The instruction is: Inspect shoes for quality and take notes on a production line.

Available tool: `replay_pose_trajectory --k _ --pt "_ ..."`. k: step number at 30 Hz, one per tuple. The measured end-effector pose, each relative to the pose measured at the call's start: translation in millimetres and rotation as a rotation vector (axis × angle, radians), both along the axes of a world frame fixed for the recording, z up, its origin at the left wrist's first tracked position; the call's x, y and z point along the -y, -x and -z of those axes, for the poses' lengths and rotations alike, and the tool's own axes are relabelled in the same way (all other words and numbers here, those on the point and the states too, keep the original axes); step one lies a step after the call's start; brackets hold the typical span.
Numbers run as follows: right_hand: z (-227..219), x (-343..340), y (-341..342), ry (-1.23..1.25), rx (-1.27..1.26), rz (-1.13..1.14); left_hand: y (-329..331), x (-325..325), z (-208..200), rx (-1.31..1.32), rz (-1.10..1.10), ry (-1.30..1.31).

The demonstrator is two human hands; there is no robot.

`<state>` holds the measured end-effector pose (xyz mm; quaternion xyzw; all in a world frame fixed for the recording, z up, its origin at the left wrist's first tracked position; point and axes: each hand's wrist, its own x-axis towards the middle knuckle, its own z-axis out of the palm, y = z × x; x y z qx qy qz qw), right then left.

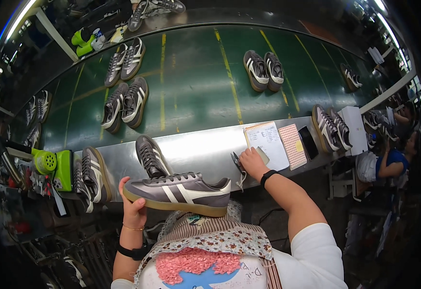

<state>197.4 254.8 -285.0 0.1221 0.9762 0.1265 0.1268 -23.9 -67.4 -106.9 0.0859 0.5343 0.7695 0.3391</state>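
Observation:
My left hand (134, 204) grips a grey sneaker (181, 190) by the toe, fingers and thumb around its gum sole. The shoe has white stripes and a white heel patch, and is held sideways above the bench's near edge. Behind it another grey sneaker (147, 156) stands on the metal bench (196, 144). My right hand (253, 164) rests on the bench with its fingers curled at a small pale block (263, 154), which is partly hidden. Just left of those fingers lie dark thread snips (238, 162) with a white cord.
An open notebook (270, 139), a pink checked pad (294, 147) and a black phone (309, 142) lie to the right. Paired sneakers (263, 72) stand on the green conveyor (191, 86). A green tool holder (63, 168) is at left; a co-worker (391, 161) sits far right.

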Motion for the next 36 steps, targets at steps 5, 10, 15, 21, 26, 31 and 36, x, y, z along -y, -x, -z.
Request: replay_pose_trajectory --k 5,10,15,21,26,31,36 --pt "-12.4 -10.5 9.4 0.499 -0.420 0.108 2.2 -3.0 -0.9 -0.003 -0.012 -0.035" --pt "-83.7 -14.7 25.1 1.364 -1.119 0.697 -15.8 -25.1 -14.5 0.099 -0.052 -0.113" --pt "-232.7 15.7 12.7 1.687 -0.893 0.434 -44.5 -46.6 -56.2 0.123 0.032 -0.061" --pt "-308.5 72.2 8.2 1.363 -0.634 0.121 -78.3 -59.1 -53.1 -0.324 0.426 0.112" --pt "-318.5 100.9 6.8 1.207 -0.570 0.205 -98.1 -66.5 -66.7 -0.397 0.487 0.182" --pt "-323.9 100.9 -2.3 1.016 -0.394 0.138 -105.2 -69.4 -73.9 -0.507 0.456 0.195" --pt "-323.7 109.9 14.2 0.858 -0.635 -0.089 -110.6 -71.3 -76.2 -0.559 0.416 0.236"
